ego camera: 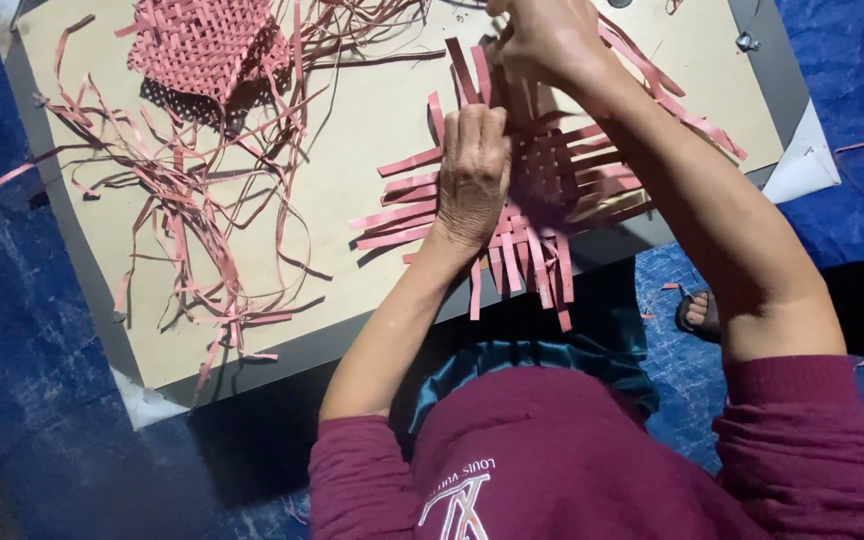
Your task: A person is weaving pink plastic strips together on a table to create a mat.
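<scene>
Blue tarpaulin (pixel 12 330) is covering the floor on all sides. Desk (pixel 352 130), a tan board with a grey border, is lying tilted across it. Loose pink strips (pixel 182 200) are sprawling in a tangle over the desk's left half. Finished woven pink piece (pixel 202 40) is sitting at the upper left, well apart from both hands. Left hand (pixel 472 180) is pressing palm-down, fingers together and flat, on the near left part of the half-woven pink mat (pixel 552 175), grasping nothing. The mat is lying at the desk's near edge, its free strip ends fanning out left and hanging over the edge toward the person. Right hand (pixel 542 40) is reaching over the mat's far side, fingers pinched shut on the upright strip ends (pixel 467 70). The right forearm is crossing above the mat's right part, hiding it. Maroon sleeves are filling the foreground.
</scene>
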